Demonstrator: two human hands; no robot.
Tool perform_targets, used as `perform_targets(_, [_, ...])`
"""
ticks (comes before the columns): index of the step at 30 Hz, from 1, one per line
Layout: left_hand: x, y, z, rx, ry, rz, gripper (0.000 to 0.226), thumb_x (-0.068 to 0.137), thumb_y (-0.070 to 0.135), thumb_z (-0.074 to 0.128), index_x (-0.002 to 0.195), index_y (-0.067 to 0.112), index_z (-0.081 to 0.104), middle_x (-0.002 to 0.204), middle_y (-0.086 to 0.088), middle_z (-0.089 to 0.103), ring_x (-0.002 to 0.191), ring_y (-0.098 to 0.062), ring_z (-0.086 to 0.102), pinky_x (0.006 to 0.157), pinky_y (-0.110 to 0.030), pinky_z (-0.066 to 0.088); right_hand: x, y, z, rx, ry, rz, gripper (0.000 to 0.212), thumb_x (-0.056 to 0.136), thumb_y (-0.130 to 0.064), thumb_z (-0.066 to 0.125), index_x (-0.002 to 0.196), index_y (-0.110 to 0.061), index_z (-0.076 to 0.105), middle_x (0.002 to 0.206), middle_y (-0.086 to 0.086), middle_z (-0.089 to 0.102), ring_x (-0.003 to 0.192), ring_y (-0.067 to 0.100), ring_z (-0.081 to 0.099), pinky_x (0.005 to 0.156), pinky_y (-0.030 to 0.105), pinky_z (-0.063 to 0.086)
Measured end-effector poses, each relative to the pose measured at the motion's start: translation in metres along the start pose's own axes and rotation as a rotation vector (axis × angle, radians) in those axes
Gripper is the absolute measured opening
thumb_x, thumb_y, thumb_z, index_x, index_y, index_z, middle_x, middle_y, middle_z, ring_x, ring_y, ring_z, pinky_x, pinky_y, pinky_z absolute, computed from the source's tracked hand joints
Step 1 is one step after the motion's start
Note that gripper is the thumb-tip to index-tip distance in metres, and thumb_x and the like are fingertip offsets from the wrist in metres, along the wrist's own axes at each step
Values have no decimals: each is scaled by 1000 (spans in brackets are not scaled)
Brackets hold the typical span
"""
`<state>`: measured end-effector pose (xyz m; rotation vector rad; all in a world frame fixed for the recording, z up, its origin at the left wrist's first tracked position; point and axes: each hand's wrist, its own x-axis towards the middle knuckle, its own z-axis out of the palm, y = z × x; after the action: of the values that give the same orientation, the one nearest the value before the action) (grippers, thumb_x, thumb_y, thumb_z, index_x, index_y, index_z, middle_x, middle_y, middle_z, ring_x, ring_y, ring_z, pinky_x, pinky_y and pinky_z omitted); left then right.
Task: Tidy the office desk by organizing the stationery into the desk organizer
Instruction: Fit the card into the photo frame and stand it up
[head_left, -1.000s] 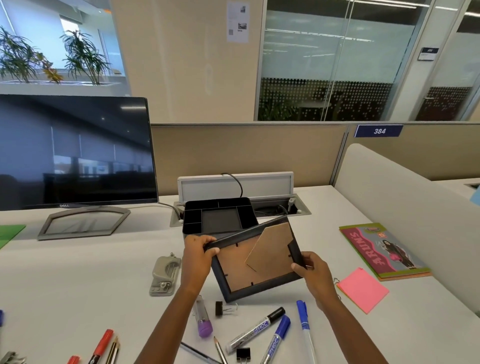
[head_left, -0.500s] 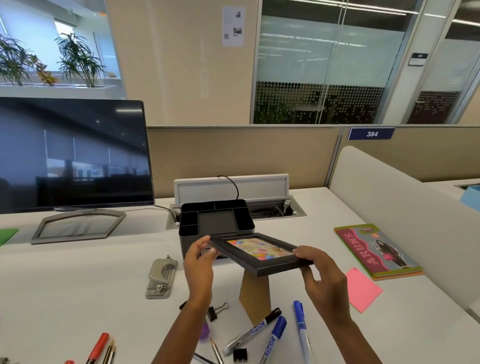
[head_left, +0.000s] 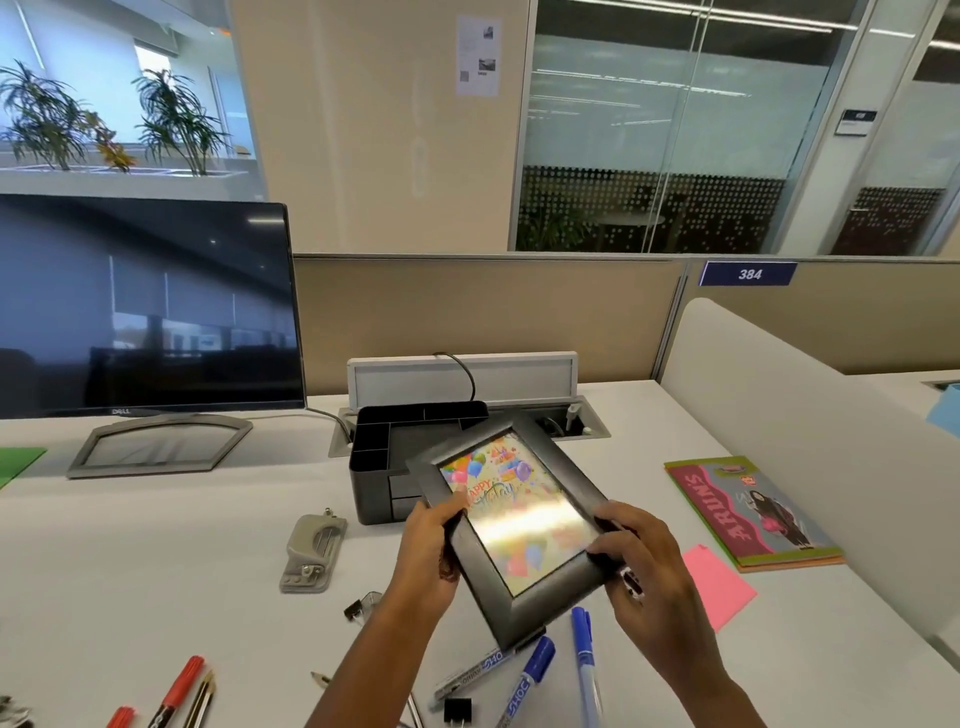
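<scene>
Both hands hold a dark grey picture frame (head_left: 511, 525) with a colourful balloon picture, tilted face up above the desk. My left hand (head_left: 434, 551) grips its left edge, my right hand (head_left: 636, 566) its right edge. Behind the frame stands the black desk organizer (head_left: 379, 467) with empty compartments. Blue and silver markers (head_left: 530, 670), a blue pen (head_left: 587, 660), a red marker (head_left: 179, 686), pencils (head_left: 200, 699) and black binder clips (head_left: 457, 709) lie on the desk near the front edge.
A grey hole punch (head_left: 311, 553) lies left of the organizer. A monitor (head_left: 145, 306) stands at the back left, a cable box (head_left: 462, 374) behind the organizer. A pink sticky pad (head_left: 717, 587) and a booklet (head_left: 753, 512) lie on the right beside a white divider (head_left: 810, 415).
The frame was turned over in both hands, from its brown back with the stand showing, through level, to picture side up and closer to me.
</scene>
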<state>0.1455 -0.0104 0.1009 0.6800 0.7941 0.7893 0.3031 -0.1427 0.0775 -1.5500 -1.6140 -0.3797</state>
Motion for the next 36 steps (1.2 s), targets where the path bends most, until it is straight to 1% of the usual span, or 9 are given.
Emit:
perform_targets(5, [3,0,9,95,13,119,8,92,17,51,98,20,55,85,-4,67,66,-18,69,48,-31,54,-8,7,-8,430,-214,319,83,67,-4,74,121,-53,34,136,-15,33,126,-3,35,82,6,47])
perform_targets(8, [7,2,14,120,-29,180,9,92,17,49,93,25,54,86,-2,68,62,-15,71,47,-28,55,-6,10,-18,721,-358,563,79,69,-21,67,131,-45,24,129,-18,45,116,-2,51,78,10,49])
perform_targets(12, [13,-3,21,146,-102,194,10,92,17,48,94,25,54,74,2,74,64,-14,72,48,-27,56,8,18,-23,955,-470,826,68,58,-36,71,119,-23,45,106,-1,68,93,6,67,62,16,52])
perform_targets(17, [17,-22,31,201,-202,147,9,91,18,48,98,20,55,75,1,76,69,-16,73,50,-27,56,11,35,-16,1141,-543,1100,57,59,-24,72,112,-9,56,102,13,72,96,27,68,74,33,57])
perform_targets(21, [24,-39,40,243,-195,110,12,92,19,49,102,19,55,90,-5,73,75,-19,73,55,-29,57,6,53,-12,1157,-542,1158,49,59,-16,69,106,-8,58,93,13,74,86,28,70,66,34,58])
perform_targets(26, [42,-55,52,261,-169,99,14,91,23,50,101,18,58,87,-2,75,78,-19,73,58,-28,56,2,81,-9,1133,-523,1146,45,56,-10,66,99,-10,56,82,9,75,78,24,72,56,29,57])
perform_targets(31, [68,-77,66,323,-120,114,15,92,21,51,105,15,56,98,-4,70,89,-19,69,76,-34,56,16,117,-5,1078,-442,1092,46,57,-10,63,102,-3,56,87,12,74,83,29,71,62,33,58])
perform_targets(34, [85,-89,71,440,-115,114,13,93,16,49,107,16,51,101,-2,66,88,-11,65,72,-24,57,32,141,-1,1065,-382,1060,40,60,-4,60,99,1,58,88,15,71,83,31,69,74,37,57])
perform_targets(36, [95,-93,75,520,-113,131,20,93,13,49,113,15,47,105,-3,62,89,-9,63,65,-17,56,40,158,4,1074,-337,1065,33,63,1,59,95,0,59,81,11,73,76,27,71,66,33,59])
